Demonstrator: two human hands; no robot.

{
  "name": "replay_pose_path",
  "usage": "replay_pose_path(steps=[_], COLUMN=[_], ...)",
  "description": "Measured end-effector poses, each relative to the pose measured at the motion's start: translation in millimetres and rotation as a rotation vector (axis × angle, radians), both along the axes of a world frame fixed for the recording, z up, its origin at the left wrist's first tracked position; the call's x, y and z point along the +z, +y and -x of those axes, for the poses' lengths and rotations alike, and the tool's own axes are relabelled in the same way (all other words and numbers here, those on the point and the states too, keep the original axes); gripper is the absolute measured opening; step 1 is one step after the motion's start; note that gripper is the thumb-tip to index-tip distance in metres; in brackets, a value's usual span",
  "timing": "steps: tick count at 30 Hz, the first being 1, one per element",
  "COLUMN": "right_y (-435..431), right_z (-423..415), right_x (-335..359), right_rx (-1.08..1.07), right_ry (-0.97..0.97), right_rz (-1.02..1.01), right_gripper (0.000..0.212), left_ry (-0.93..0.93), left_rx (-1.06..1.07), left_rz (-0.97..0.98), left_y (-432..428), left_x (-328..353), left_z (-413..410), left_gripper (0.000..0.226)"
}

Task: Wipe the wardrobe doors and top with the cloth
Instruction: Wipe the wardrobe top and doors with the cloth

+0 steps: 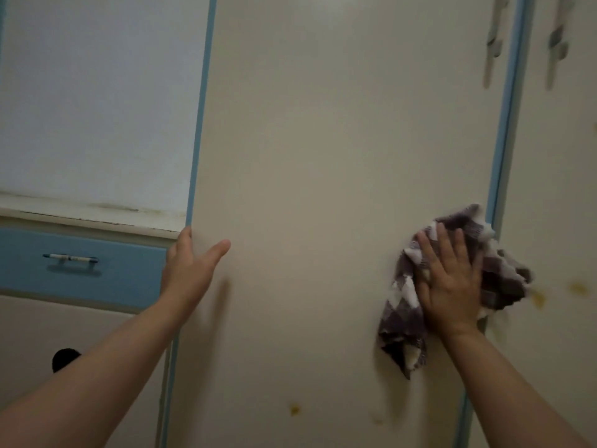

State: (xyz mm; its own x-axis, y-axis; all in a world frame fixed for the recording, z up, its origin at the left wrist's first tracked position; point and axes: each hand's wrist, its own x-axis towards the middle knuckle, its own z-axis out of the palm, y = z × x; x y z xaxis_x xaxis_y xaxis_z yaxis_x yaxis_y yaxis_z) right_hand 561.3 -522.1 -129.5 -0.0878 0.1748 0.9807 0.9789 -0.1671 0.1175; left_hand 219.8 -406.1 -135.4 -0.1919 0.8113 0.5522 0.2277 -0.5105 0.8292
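Note:
A tall cream wardrobe door (339, 140) with blue edge trim fills the middle of the view. My right hand (450, 282) lies flat on a purple-and-white checked cloth (403, 315), pressing it against the door near its right edge. My left hand (190, 266) grips the door's left edge, thumb on the front face and fingers wrapped behind the blue trim. Yellowish spots mark the door low down (294, 409). A second cream door (555, 189) stands to the right, also with yellow stains (578, 287).
To the left a blue drawer (29, 263) with a bar handle (71, 258) sits under a worn white ledge (80, 215). Two metal door handles (494, 43) hang at the upper right. A dark round object (64, 358) shows behind my left forearm.

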Motion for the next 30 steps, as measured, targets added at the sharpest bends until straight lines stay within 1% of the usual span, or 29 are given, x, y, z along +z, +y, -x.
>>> replay_pose_path(steps=[3,5,8,11,13,15,18,19,21,22,23,24,26,28,30], right_y=[5,7,5,3,3,6,15,22,36,44,53,60,72,79,85], right_z=[2,2,1,7,15,23,40,49,73,88,104,120,151,180,205], right_x=[-18,-35,-72,-113,-137,-151,-148,-143,-130,-123,-116,-110,-100,-92,-84], right_rx=[-0.047,-0.044,-0.063,-0.065,-0.051,-0.044,-0.034,-0.034,-0.022,0.000,0.027,0.049,0.079,0.108,0.145], right_ry=[0.116,0.147,0.077,-0.011,-0.051,-0.045,-0.052,-0.074,-0.119,-0.141,-0.166,-0.185,-0.202,-0.215,-0.242], right_rz=[-0.071,-0.105,-0.078,0.018,0.078,0.097,0.099,0.092,0.071,0.067,0.071,0.084,0.134,0.222,0.304], right_gripper=[0.053,0.053,0.057,0.073,0.072,0.067,0.077,0.077,0.071,0.065,0.061,0.060,0.059,0.059,0.058], left_ry=[0.004,0.002,-0.006,-0.055,-0.091,-0.102,-0.100,-0.114,-0.158,-0.183,-0.204,-0.209,-0.204,-0.187,-0.176], left_rx=[0.050,0.059,0.052,0.006,-0.046,-0.091,-0.156,-0.188,-0.243,-0.258,-0.266,-0.279,-0.306,-0.321,-0.350], left_rz=[-0.004,-0.013,-0.018,-0.011,-0.025,-0.030,-0.013,0.010,0.064,0.073,0.070,0.063,0.051,0.042,0.033], left_y=[0,2,3,2,3,1,0,0,-1,-2,-3,-7,-12,-16,-12], left_x=[-1,-2,-5,-5,-6,-6,-7,-6,-4,-4,-3,-3,-2,-4,-8], left_z=[-5,-6,-5,-2,0,3,9,12,14,15,17,18,17,17,17], left_gripper=[0.075,0.074,0.072,0.068,0.064,0.061,0.062,0.066,0.074,0.069,0.059,0.048,0.036,0.030,0.030])
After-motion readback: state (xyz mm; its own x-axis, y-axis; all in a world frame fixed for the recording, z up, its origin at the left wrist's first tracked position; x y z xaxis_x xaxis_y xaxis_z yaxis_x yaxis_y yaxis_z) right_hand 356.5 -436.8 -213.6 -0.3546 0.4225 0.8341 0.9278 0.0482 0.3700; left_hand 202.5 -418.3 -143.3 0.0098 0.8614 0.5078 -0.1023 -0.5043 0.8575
